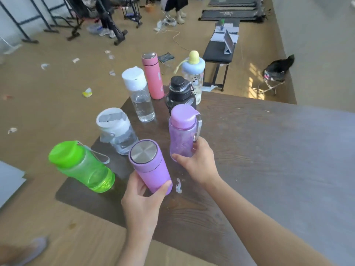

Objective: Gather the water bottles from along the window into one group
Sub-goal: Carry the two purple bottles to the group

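Note:
Several water bottles stand together at the left end of a dark wooden table. My left hand grips the lower body of a purple flask with a steel lid. My right hand holds the base of a translucent purple bottle. A green bottle stands to the left near the table's edge. Behind are a clear bottle with a white handled lid, a tall clear bottle with a white cap, a pink flask, a black bottle and a patterned bottle with a blue and yellow top.
The table's left corner and front-left edge lie close to the green bottle. A scrap of white wrapper lies on the table between my hands. A black bench stands beyond, and litter is scattered on the tan floor. A person's legs stand far back.

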`<action>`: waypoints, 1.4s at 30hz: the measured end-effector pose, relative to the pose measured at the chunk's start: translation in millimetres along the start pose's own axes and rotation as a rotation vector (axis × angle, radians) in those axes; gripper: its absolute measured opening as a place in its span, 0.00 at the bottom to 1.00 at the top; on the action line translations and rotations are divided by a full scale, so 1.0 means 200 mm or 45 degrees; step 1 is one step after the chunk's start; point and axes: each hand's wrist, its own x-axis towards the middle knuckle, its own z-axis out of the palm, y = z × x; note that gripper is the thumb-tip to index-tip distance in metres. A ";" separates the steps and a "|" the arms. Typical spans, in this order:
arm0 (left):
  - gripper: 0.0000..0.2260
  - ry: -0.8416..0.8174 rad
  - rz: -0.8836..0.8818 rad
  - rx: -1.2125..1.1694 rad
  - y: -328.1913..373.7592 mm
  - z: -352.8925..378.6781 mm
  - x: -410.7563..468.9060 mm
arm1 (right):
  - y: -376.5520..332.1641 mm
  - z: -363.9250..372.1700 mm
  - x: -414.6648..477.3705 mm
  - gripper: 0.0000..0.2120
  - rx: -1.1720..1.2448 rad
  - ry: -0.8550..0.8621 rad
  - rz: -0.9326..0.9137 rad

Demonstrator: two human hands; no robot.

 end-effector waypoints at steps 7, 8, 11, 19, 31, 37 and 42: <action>0.32 0.021 0.008 -0.086 -0.06 -0.16 -0.01 | -0.04 0.18 0.08 0.28 -0.037 -0.061 0.047; 0.33 0.021 0.010 -0.106 -0.06 -0.17 -0.02 | -0.04 0.19 0.08 0.28 -0.049 -0.067 0.046; 0.31 0.058 0.032 -0.118 -0.07 -0.18 -0.02 | -0.03 0.22 0.07 0.29 -0.083 -0.064 0.030; 0.26 0.045 0.075 -0.054 -0.12 -0.17 -0.06 | 0.01 0.25 0.03 0.28 -0.145 -0.112 -0.096; 0.28 0.361 0.040 0.319 -0.21 -0.10 -0.24 | 0.08 0.20 0.00 0.40 -0.126 -0.241 -0.124; 0.12 0.121 0.268 0.326 -0.19 0.22 -0.43 | 0.18 -0.11 -0.06 0.43 -0.140 -0.242 -0.117; 0.25 -0.432 0.310 0.256 -0.14 0.69 -0.42 | 0.41 -0.61 -0.09 0.32 -0.107 0.202 0.009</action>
